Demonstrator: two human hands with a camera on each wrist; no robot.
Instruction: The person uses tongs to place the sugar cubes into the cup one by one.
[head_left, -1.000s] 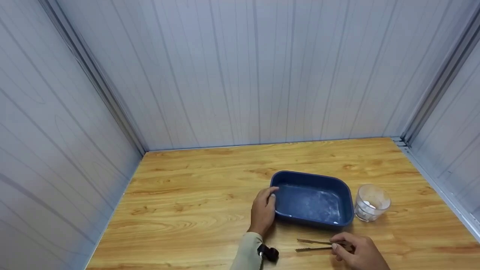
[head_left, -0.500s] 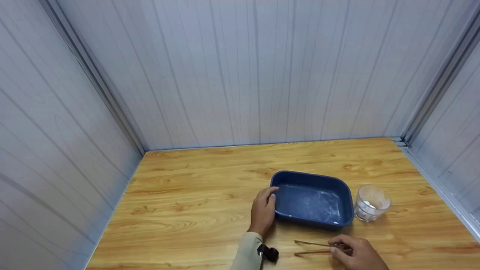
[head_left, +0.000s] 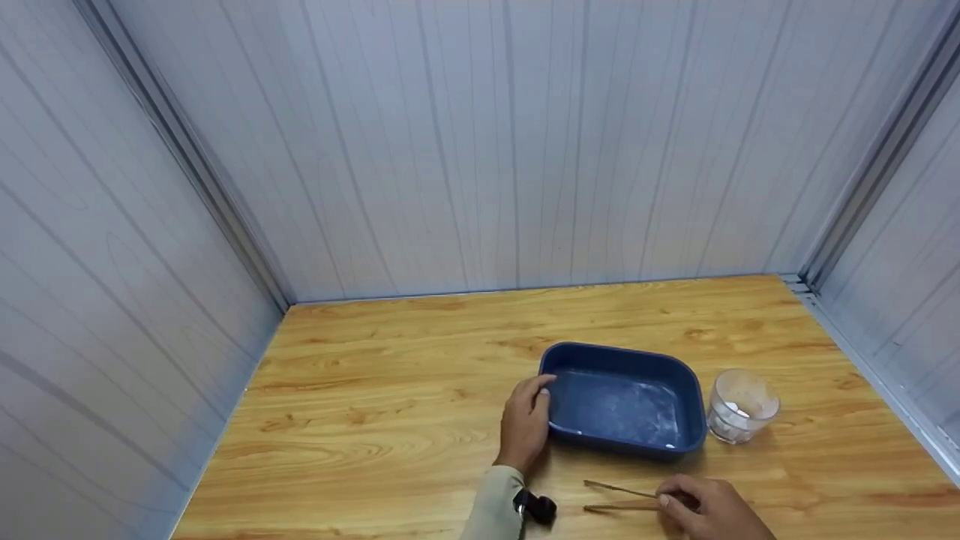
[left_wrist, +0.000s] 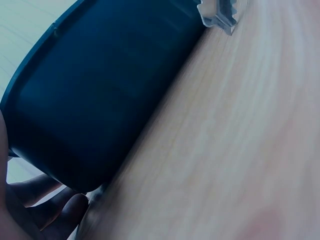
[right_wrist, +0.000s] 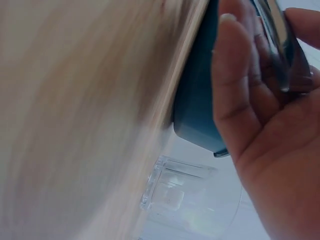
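Observation:
My left hand [head_left: 525,426] grips the left end of a blue rectangular dish [head_left: 622,409], thumb and fingers at its rim. In the left wrist view its fingers [left_wrist: 70,212] curl about the corner of the dish [left_wrist: 100,95]. My right hand [head_left: 712,504] holds metal tongs [head_left: 621,508] low in front of the dish, their two arms spread and pointing left with nothing between the tips. The right wrist view shows the bend of the tongs [right_wrist: 282,47] between thumb and fingers. Whitish smears mark the bottom of the dish.
A clear glass [head_left: 744,405] with white pieces in its bottom stands just right of the dish. The wooden tabletop [head_left: 360,390] is enclosed by pale panel walls [head_left: 480,150] at the back and sides. A black strap device [head_left: 536,507] sits at my left wrist.
The tongs' tips have shifted slightly left and toward me, and the tongs have turned a little in my right hand. The left hand, dish and glass stay where they were.

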